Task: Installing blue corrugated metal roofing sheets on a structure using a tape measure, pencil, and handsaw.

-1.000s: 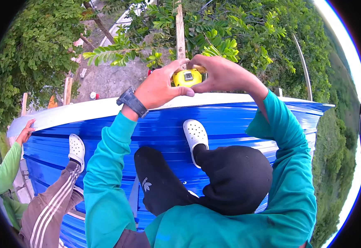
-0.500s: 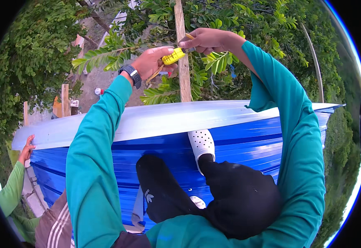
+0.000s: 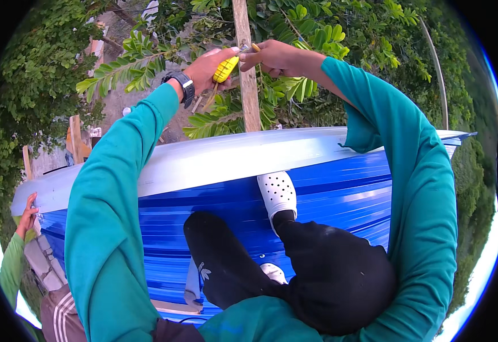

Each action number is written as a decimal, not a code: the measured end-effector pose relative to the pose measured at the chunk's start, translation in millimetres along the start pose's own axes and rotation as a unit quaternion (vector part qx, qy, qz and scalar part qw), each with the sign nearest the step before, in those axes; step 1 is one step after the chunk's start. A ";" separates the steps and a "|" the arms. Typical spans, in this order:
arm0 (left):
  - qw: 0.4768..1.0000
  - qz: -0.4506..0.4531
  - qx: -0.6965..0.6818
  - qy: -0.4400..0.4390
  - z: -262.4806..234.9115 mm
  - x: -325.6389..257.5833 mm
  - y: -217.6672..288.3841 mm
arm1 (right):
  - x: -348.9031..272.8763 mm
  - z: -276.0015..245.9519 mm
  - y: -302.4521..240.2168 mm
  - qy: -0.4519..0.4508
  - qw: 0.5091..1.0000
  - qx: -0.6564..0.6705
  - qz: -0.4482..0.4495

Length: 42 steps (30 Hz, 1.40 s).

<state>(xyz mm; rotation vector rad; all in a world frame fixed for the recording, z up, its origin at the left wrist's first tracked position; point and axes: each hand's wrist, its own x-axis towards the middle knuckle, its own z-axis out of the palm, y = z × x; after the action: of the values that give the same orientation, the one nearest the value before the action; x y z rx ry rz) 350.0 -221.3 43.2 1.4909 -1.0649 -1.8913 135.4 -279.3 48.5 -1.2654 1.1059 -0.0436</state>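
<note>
My left hand (image 3: 206, 69), with a dark watch on its wrist, is closed around a small yellow ribbed object (image 3: 225, 69) with a metal end; its exact kind I cannot make out. Below that hand hangs a thin tan strip (image 3: 210, 100). My right hand (image 3: 272, 57) is pinched at the object's metal end, and a short tan stick-like piece (image 3: 255, 47) shows at its fingertips. Both hands are held out beyond a pale metal sheet (image 3: 215, 157), in front of an upright wooden post (image 3: 250, 102).
I am on blue ribbed roofing sheets (image 3: 220, 199), one white clog (image 3: 277, 196) near the pale sheet's edge. At the left, a co-worker's hand (image 3: 28, 216) grips the sheet. Leafy branches (image 3: 129, 65) and ground lie beyond the edge. A wooden piece (image 3: 175, 306) rests near my legs.
My hands have shifted slightly left, and the yellow object has tilted more upright. The view has moved a little. The co-worker's hand stays on the sheet's end.
</note>
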 end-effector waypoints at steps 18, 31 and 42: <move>0.982 -0.059 0.052 0.172 7.9 139.9 -80.7 | -77.1 89.6 83.1 0.012 0.947 -0.320 -0.026; 0.990 -0.042 -0.022 0.129 31.7 169.1 -98.2 | 101.5 -20.3 137.6 0.176 0.982 -0.051 -0.046; 0.976 -0.025 0.051 0.211 -2.0 193.0 -178.2 | 171.2 -5.0 121.8 0.247 0.965 0.037 -0.084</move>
<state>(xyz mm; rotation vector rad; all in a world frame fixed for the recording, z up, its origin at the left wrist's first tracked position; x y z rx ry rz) 313.4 -271.0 -212.2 1.8850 -0.9396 -1.4709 157.0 -336.3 -152.6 -1.3131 1.4010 -0.5506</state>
